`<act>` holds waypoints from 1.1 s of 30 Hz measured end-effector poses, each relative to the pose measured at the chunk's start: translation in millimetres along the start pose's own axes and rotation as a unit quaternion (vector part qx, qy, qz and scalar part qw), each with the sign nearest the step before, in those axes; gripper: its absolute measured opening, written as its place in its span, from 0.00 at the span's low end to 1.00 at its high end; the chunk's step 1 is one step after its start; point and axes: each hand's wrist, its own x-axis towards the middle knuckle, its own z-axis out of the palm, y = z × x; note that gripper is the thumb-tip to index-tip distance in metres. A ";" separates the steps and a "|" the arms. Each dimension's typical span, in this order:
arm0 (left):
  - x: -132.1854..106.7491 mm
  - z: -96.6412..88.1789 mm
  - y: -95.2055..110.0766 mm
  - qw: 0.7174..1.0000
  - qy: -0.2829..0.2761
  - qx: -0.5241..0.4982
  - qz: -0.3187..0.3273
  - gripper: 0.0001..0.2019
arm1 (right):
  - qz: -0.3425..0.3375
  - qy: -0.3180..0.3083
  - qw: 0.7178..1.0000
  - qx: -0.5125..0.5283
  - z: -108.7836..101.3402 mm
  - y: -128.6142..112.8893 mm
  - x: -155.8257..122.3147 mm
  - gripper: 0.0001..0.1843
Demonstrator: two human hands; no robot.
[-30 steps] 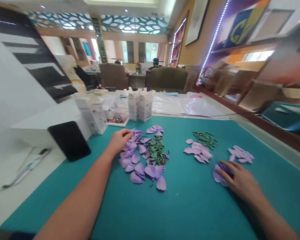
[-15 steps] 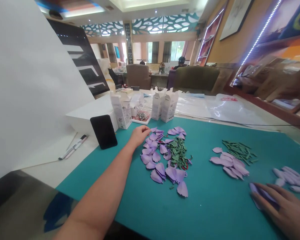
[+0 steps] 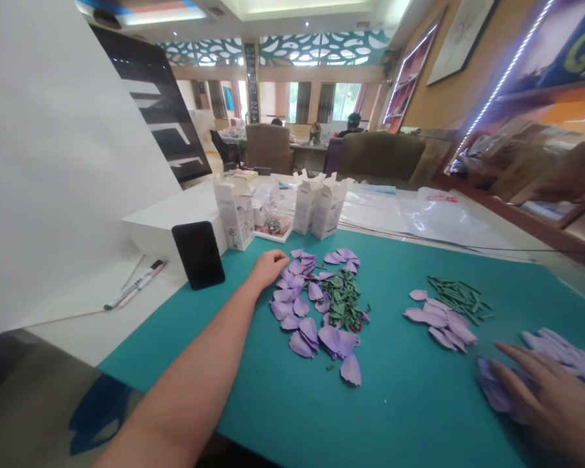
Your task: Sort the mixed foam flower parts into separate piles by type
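Observation:
My left hand [image 3: 270, 268] is closed at the far left edge of a loose heap of light purple artificial petals [image 3: 283, 309]. Its fingertips are pressed together, and whatever they hold is hidden. A pile of small green leaf-like pieces [image 3: 344, 300] lies against the right side of that heap. At the lower right, my right hand [image 3: 546, 393] rests over a few purple petals [image 3: 493, 387], its fingers spread and the upper finger lifted off them. It is slightly blurred. Beyond it lies a stack of pale purple narrow pieces [image 3: 563, 351].
Pale petals [image 3: 441, 318] and green sticks [image 3: 461, 298] form piles on the teal mat [image 3: 409, 416]. A black tablet-like slab [image 3: 198, 255] leans at left, near pens [image 3: 135, 285]. White cartons [image 3: 329, 209] and a tray of small parts [image 3: 274, 227] stand behind. People sit in the background.
My right hand has spread, its upper finger rising from the purple petals. My left hand stays closed by the heap. The view has shifted slightly.

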 end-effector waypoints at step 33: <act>-8.0 11.8 16.7 0.980 -0.106 0.159 0.059 0.17 | -0.185 -0.224 0.955 0.056 89.6 -197.4 117.0 0.20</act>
